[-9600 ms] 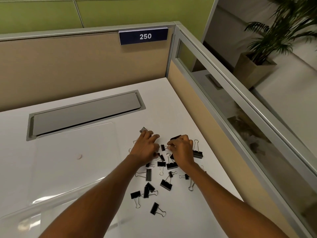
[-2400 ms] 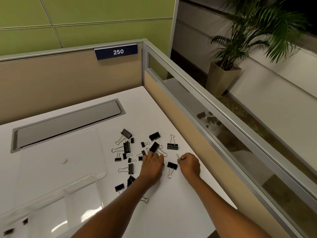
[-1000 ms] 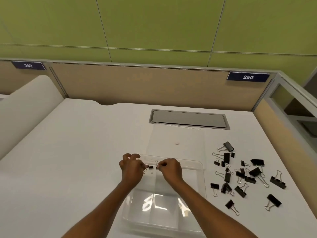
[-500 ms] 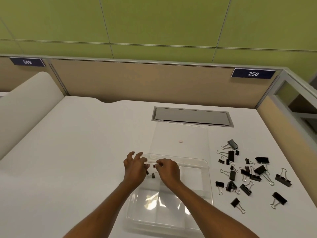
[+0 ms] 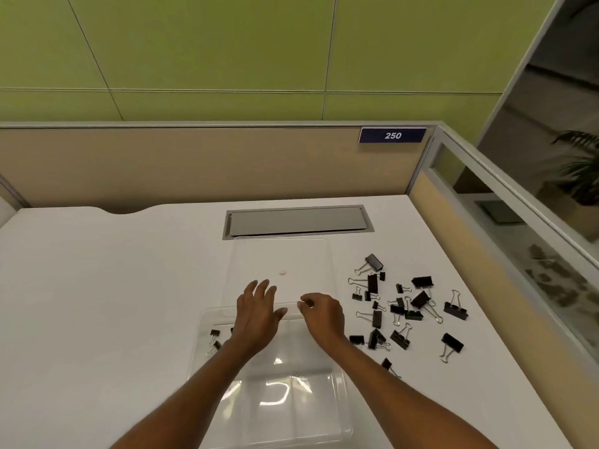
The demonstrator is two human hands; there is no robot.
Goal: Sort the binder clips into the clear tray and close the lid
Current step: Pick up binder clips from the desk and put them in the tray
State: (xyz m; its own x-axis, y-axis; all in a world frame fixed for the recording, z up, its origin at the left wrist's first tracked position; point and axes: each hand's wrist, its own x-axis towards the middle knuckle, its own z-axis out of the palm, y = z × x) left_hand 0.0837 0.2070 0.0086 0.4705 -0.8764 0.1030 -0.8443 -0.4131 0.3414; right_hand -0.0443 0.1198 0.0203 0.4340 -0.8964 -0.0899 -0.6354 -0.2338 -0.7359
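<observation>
The clear tray (image 5: 291, 403) with dividers lies near the desk's front edge. Its clear lid (image 5: 301, 254) lies open and flat behind it. Small black binder clips (image 5: 214, 338) sit in the tray's far left compartment. Several loose black binder clips (image 5: 403, 307) of different sizes are scattered on the desk to the right of the tray. My left hand (image 5: 257, 314) hovers over the tray's far edge with fingers spread and holds nothing. My right hand (image 5: 324, 314) is beside it, fingers loosely curled, with nothing visible in them.
The white desk (image 5: 97, 303) ends at a beige partition behind and a glass-topped partition (image 5: 505, 228) on the right. A grey cable flap (image 5: 296, 220) lies just behind the lid. A tiny pink dot (image 5: 282, 272) marks the lid.
Both hands carried small clips from the pile to the tray and let them go into its far left compartment. Both hands are now opened and lifted toward the tray's far edge.
</observation>
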